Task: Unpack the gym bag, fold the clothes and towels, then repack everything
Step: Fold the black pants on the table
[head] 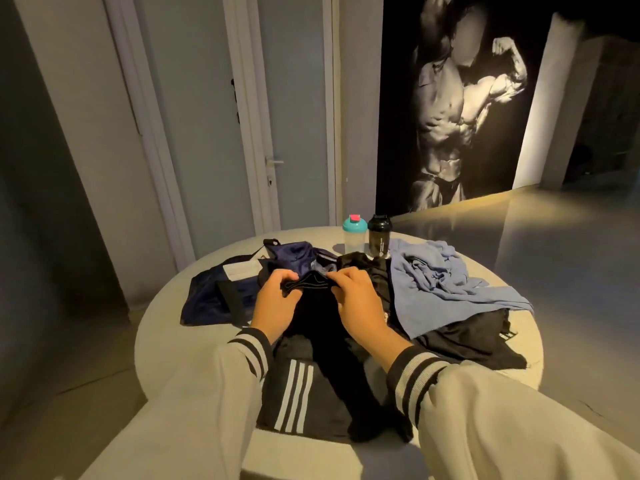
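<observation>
The left grip (277, 301) and right grip (356, 299) each pinch the waistband of the black leggings (322, 327), fingers curled over its edge, probably to pull it straight so the legs line up for folding. The leggings lie just right of the navy gym bag (221, 292) on the round desk (159, 337), trailing over a black three-striped garment (301, 400). Farther right of the bag a crumpled blue towel (446, 282) awaits folding. Two shaker bottles (367, 235) stand behind, likely kept clear.
</observation>
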The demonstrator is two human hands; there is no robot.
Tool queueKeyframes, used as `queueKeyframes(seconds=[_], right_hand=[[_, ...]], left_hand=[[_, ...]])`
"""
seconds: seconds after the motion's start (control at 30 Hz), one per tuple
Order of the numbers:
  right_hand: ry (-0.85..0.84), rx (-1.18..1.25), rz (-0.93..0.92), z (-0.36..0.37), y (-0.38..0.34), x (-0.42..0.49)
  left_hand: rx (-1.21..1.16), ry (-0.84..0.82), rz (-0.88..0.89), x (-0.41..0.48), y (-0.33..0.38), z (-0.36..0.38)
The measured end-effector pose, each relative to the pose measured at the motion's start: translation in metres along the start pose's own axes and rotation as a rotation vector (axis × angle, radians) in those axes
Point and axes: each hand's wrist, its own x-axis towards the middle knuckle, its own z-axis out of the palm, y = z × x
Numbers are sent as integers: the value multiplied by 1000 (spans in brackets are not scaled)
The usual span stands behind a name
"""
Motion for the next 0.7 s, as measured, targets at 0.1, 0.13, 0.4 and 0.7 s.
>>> queueKeyframes(seconds=[0.1, 0.13, 0.4, 0.7], right_hand=[[-52, 28, -26, 11, 2, -43], [-81, 42, -31, 13, 0, -57], [-275, 10, -66, 17, -19, -138], [-233, 30, 49, 32, -23, -177]], left_hand=[[37, -59, -29, -41, -21, -1], [52, -77, -39, -55, -26, -1], [242, -158, -65, -150, -57, -7], [325, -134, 3, -176, -62, -5]])
